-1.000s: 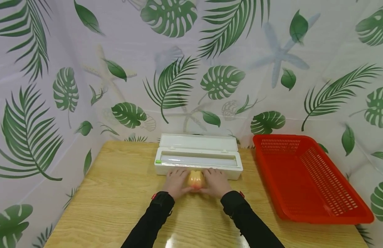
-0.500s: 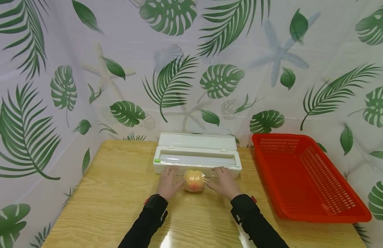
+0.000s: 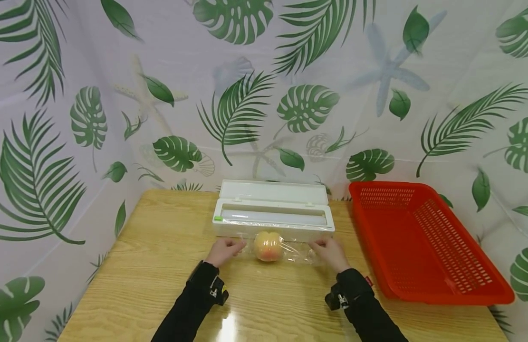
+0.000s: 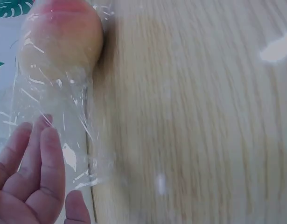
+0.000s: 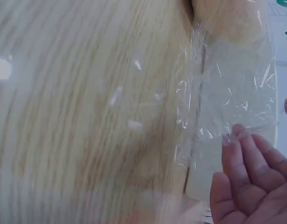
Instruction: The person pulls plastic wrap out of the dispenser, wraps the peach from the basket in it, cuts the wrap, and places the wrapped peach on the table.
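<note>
A peach [image 3: 268, 246] lies on the wooden table [image 3: 161, 266] just in front of an open white cling film dispenser [image 3: 273, 213]. A sheet of clear cling film [image 3: 295, 251] drapes over the peach and stretches out to both sides. My left hand [image 3: 235, 247] pinches the film's left end and my right hand [image 3: 318, 247] pinches its right end. The left wrist view shows the peach [image 4: 59, 37] under wrinkled film [image 4: 64, 107], with my left hand [image 4: 45, 140] at the film's edge. The right wrist view shows film [image 5: 232, 93] running to my right hand [image 5: 246, 149].
A large red perforated basket [image 3: 422, 242] stands on the table's right side, close to my right arm. A leaf-patterned curtain [image 3: 289, 95] surrounds the table at the back and sides. Bare wood lies to the left and in front of the peach.
Both hands left the peach's sides and moved apart, left hand leftward, right hand rightward. The film now lies stretched wide over the peach.
</note>
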The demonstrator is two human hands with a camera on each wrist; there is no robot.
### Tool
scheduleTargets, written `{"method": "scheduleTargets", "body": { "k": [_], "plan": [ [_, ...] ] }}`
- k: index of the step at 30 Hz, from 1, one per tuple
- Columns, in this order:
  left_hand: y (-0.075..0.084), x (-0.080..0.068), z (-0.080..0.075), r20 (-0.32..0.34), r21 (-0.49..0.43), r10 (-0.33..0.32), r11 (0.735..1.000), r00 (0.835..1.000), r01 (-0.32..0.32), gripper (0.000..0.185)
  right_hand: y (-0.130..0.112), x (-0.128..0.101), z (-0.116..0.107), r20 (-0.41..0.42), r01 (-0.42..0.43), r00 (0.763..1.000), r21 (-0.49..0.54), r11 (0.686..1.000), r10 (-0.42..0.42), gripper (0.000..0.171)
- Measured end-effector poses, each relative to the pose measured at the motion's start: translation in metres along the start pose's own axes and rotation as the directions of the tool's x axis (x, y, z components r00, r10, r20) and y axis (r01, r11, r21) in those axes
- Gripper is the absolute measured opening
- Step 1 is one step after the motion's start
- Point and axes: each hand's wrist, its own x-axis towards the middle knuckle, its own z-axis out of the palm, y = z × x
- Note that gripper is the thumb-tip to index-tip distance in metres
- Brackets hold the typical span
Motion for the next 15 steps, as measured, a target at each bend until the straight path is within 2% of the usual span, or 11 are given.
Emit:
{"method": "scheduleTargets", "body": {
  "k": [1,4,5,6,8,10,11,13,15],
  "plan": [
    [-0.003,0.002,0.001,0.009,-0.016,0.034,0.999,0.999,-0.034,0.034,0.001,0.0,0.001,0.015,-0.002,1.0,0.005,1.0,0.002,0.029],
    [-0.056,0.031,0.016,0.028,-0.122,0.187,0.976,0.982,-0.182,0.03,0.001,0.0,0.004,0.034,-0.009,0.999,0.077,0.997,0.007,0.022],
    [-0.066,0.037,0.019,0.03,-0.139,0.203,0.97,0.979,-0.197,0.029,0.001,0.001,0.005,0.028,-0.006,1.0,0.096,0.995,0.004,0.02],
    [-0.076,0.044,0.024,0.025,-0.164,0.182,0.971,0.983,-0.175,0.027,0.002,0.002,0.006,0.02,-0.006,1.0,0.114,0.993,0.004,0.019],
    [-0.085,0.052,0.029,0.019,-0.206,0.112,0.973,0.993,-0.106,0.028,0.002,0.003,0.008,-0.013,-0.008,1.0,0.143,0.99,0.01,0.017],
    [-0.065,0.043,0.024,-0.009,-0.197,0.007,0.98,1.0,-0.009,0.027,0.003,0.005,0.008,-0.053,-0.019,0.998,0.157,0.987,0.028,0.017],
    [-0.058,0.04,0.022,-0.02,-0.215,-0.041,0.976,0.999,0.035,0.027,0.004,0.006,0.008,-0.071,-0.019,0.997,0.159,0.987,0.031,0.017],
    [-0.074,0.047,0.024,-0.043,-0.293,0.017,0.956,0.999,-0.029,0.027,0.005,0.006,0.008,-0.104,-0.019,0.994,0.166,0.986,0.037,0.017],
    [-0.102,0.061,0.029,-0.055,-0.334,0.042,0.941,0.998,-0.058,0.029,0.008,0.007,0.007,-0.121,-0.022,0.992,0.171,0.985,0.043,0.016]
  ]
}}
